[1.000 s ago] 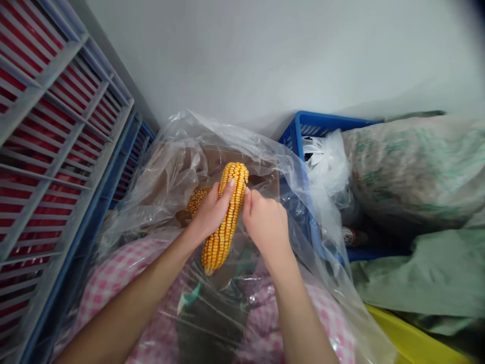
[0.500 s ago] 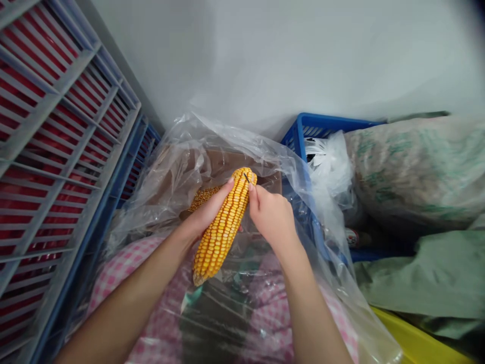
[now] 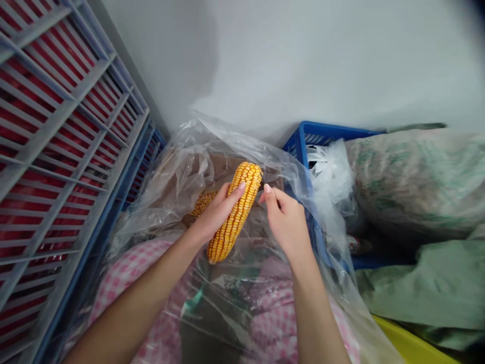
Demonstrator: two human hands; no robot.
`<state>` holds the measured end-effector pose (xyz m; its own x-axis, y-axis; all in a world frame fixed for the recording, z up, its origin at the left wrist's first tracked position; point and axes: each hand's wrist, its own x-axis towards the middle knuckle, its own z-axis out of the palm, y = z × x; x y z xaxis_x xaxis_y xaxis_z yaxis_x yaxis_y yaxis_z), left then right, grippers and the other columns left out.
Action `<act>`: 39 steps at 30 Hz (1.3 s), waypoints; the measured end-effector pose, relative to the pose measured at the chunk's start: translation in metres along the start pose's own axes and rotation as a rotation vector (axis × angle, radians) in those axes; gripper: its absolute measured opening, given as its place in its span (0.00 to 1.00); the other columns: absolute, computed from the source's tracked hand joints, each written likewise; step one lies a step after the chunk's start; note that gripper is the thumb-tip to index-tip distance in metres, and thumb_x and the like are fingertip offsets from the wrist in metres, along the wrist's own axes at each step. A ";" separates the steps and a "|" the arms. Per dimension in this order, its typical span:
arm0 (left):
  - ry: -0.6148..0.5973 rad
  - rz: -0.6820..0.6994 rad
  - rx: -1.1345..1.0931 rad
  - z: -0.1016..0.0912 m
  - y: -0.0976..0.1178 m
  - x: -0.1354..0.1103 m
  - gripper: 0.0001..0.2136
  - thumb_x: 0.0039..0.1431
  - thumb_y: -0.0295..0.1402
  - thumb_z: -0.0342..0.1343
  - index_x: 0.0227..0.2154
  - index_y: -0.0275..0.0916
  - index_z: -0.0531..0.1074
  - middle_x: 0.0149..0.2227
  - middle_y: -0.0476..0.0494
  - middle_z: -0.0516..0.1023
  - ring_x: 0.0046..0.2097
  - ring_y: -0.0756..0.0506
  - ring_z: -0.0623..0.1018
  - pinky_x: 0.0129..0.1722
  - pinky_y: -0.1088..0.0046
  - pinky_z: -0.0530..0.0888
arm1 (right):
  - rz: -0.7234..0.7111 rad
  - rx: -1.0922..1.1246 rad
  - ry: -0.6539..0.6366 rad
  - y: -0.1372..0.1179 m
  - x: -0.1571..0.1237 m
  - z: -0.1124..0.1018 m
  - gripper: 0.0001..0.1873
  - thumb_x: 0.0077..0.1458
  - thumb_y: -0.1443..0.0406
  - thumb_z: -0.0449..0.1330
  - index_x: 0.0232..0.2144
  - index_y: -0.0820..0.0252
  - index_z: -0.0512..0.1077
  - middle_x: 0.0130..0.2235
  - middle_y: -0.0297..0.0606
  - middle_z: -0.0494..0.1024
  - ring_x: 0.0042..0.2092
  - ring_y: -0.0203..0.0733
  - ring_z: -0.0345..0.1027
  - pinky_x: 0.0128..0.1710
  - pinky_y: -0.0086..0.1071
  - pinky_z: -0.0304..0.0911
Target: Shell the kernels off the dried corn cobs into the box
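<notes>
My left hand (image 3: 216, 214) is wrapped round a dry yellow corn cob (image 3: 237, 210) and holds it slanted, tip up and to the right, over a cardboard box lined with clear plastic (image 3: 189, 167). A small heap of loose kernels (image 3: 204, 201) lies in the box behind the cob. My right hand (image 3: 285, 221) is just right of the cob's upper end, a little apart from it, with thumb and forefinger pinched together. What the pinch holds is too small to make out.
Stacked grey and blue slatted crates (image 3: 56, 151) with red contents rise on the left. A blue plastic crate (image 3: 322, 134) stands behind the box at the right, with a white bag (image 3: 329, 172) and full sacks (image 3: 417, 182) beside it. A yellow bin edge (image 3: 409, 341) shows bottom right.
My right hand has drawn back from the cob's tip, where its fingers were pressed half a second ago. My left hand has raised the cob slightly.
</notes>
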<state>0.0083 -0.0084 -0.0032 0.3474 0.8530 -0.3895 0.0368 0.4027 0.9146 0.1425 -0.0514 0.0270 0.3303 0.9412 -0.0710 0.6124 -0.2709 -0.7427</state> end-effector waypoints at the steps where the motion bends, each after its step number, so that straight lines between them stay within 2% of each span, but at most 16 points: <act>1: 0.003 0.008 -0.002 0.000 0.000 0.000 0.23 0.51 0.50 0.50 0.46 0.42 0.67 0.39 0.44 0.74 0.39 0.45 0.73 0.37 0.70 0.68 | 0.008 0.025 0.009 0.001 0.001 0.001 0.21 0.58 0.53 0.44 0.22 0.58 0.66 0.20 0.28 0.65 0.23 0.33 0.56 0.25 0.27 0.46; 5: -0.052 -0.017 -0.096 0.004 0.005 -0.001 0.24 0.52 0.52 0.48 0.45 0.42 0.70 0.33 0.45 0.76 0.37 0.44 0.74 0.36 0.69 0.69 | 0.042 0.207 0.106 0.002 0.006 0.006 0.19 0.58 0.54 0.44 0.29 0.58 0.68 0.26 0.31 0.70 0.28 0.35 0.61 0.29 0.28 0.53; 8: -0.138 -0.141 -0.217 0.009 0.008 -0.003 0.25 0.52 0.54 0.45 0.43 0.42 0.71 0.24 0.46 0.75 0.29 0.45 0.74 0.30 0.70 0.69 | 0.079 0.333 0.192 -0.002 0.010 0.011 0.21 0.53 0.49 0.48 0.36 0.59 0.68 0.34 0.36 0.73 0.35 0.38 0.65 0.35 0.31 0.57; 11: -0.190 -0.275 -0.310 0.012 0.009 -0.004 0.26 0.50 0.55 0.45 0.42 0.42 0.72 0.21 0.48 0.73 0.22 0.48 0.71 0.24 0.70 0.69 | 0.079 0.383 0.187 -0.007 0.009 0.017 0.26 0.46 0.48 0.55 0.41 0.59 0.67 0.41 0.40 0.73 0.42 0.41 0.65 0.43 0.35 0.58; 15: -0.232 -0.368 -0.335 0.011 0.008 -0.005 0.27 0.48 0.57 0.46 0.41 0.41 0.73 0.22 0.47 0.73 0.20 0.49 0.71 0.21 0.70 0.70 | 0.113 0.522 0.094 -0.009 0.008 0.021 0.24 0.46 0.48 0.56 0.39 0.58 0.68 0.38 0.37 0.75 0.39 0.41 0.68 0.41 0.35 0.60; 19: -0.268 -0.382 -0.317 0.011 0.009 -0.007 0.29 0.48 0.58 0.44 0.39 0.40 0.73 0.21 0.45 0.73 0.19 0.48 0.71 0.20 0.69 0.70 | 0.163 0.629 0.065 -0.007 0.008 0.024 0.25 0.45 0.47 0.56 0.39 0.59 0.68 0.36 0.38 0.75 0.37 0.40 0.68 0.37 0.33 0.62; 26: -0.286 -0.369 -0.280 0.012 0.012 -0.009 0.32 0.48 0.59 0.42 0.42 0.38 0.72 0.19 0.44 0.73 0.19 0.47 0.71 0.19 0.69 0.70 | 0.180 0.648 0.114 -0.007 0.006 0.028 0.25 0.46 0.46 0.54 0.38 0.59 0.68 0.34 0.38 0.74 0.35 0.40 0.68 0.34 0.31 0.61; 34: -0.290 -0.376 -0.264 0.011 0.012 -0.008 0.31 0.48 0.60 0.40 0.37 0.38 0.74 0.17 0.45 0.72 0.17 0.47 0.71 0.16 0.71 0.68 | 0.177 0.662 0.147 -0.008 0.008 0.032 0.23 0.47 0.46 0.53 0.35 0.58 0.69 0.32 0.36 0.73 0.34 0.38 0.67 0.33 0.30 0.60; 39: -0.292 -0.369 -0.285 0.011 0.012 -0.007 0.29 0.49 0.59 0.41 0.37 0.39 0.73 0.17 0.45 0.72 0.17 0.48 0.71 0.16 0.72 0.68 | 0.183 0.628 0.156 -0.007 0.009 0.035 0.23 0.49 0.46 0.51 0.35 0.59 0.68 0.31 0.36 0.73 0.33 0.38 0.65 0.32 0.30 0.59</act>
<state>0.0166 -0.0134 0.0117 0.6068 0.5265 -0.5954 -0.0357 0.7664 0.6414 0.1160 -0.0345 0.0080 0.5179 0.8381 -0.1710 0.0178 -0.2104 -0.9774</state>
